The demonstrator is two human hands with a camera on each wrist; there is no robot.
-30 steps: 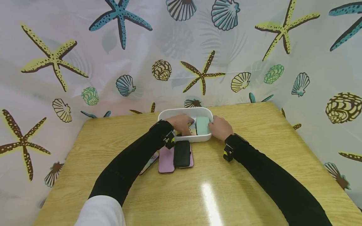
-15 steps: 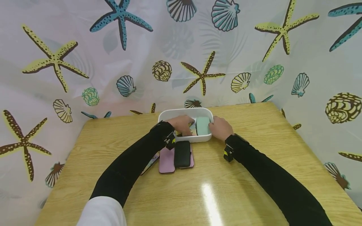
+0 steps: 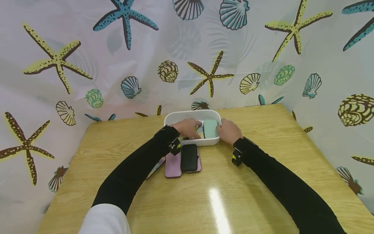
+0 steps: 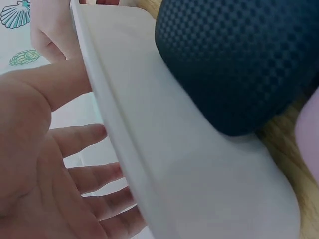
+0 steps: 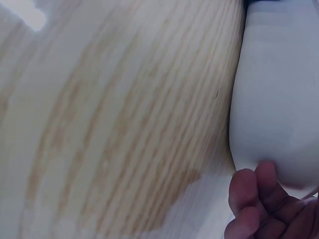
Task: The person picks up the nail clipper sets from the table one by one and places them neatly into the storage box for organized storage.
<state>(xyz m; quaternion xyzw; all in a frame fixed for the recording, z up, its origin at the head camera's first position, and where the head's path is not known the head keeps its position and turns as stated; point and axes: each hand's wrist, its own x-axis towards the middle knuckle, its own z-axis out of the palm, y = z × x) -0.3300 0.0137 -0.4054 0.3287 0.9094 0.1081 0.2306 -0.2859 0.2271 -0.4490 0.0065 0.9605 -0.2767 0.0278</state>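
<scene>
A white bin stands near the back of the table, its wall filling much of the left wrist view. My left hand reaches into it, thumb and fingers spread and fairly straight, fingertips hidden behind the rim. Beside that hand in the bin lies a flat piece with a cartoon-like print. A mint-green rounded block sits at the bin's right end. There my right hand grips the bin's end, its fingers curled against the outer wall.
In front of the bin lie a dark, dimpled case on a pinkish flat item, a pink phone-shaped piece, and a printed one partly under my left sleeve. A patterned curtain hangs behind the wooden table.
The two hands and the bin keep almost the same places. The head view shifts slightly, and my left fingers cover the printed piece a little more.
</scene>
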